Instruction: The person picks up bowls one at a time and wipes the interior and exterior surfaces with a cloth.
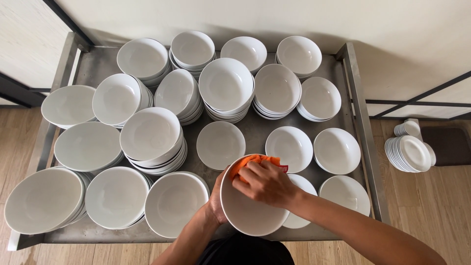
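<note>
While the left hand (pixel 216 198) cups a white bowl (pixel 248 208) from underneath at its left rim, fingers wrapped around the outside so it sits tilted toward the person, the right hand (pixel 267 184) is pressed down inside it with an orange cloth (pixel 252 162) bunched under curled fingers. Looks to me like the tilt is there so the inside faces up and the cloth can reach all the way round. The bowl is held just above the near edge of a metal trolley (pixel 365 142), not resting on it as far as I can tell.

The rest of the trolley is honestly packed. Stacks of white bowls (pixel 152 135) fill the left side and the back row, some leaning on their neighbours. A single small bowl (pixel 221 145) sits just past the held one, and a few single bowls (pixel 337 150) sit to the right, one partly hidden under the right forearm. So there's barely any bare metal left to put anything down.

Off to the right on the wooden floor (pixel 431 206) there's a stack of small white plates (pixel 409 153) beside a dark mat (pixel 449 145).
</note>
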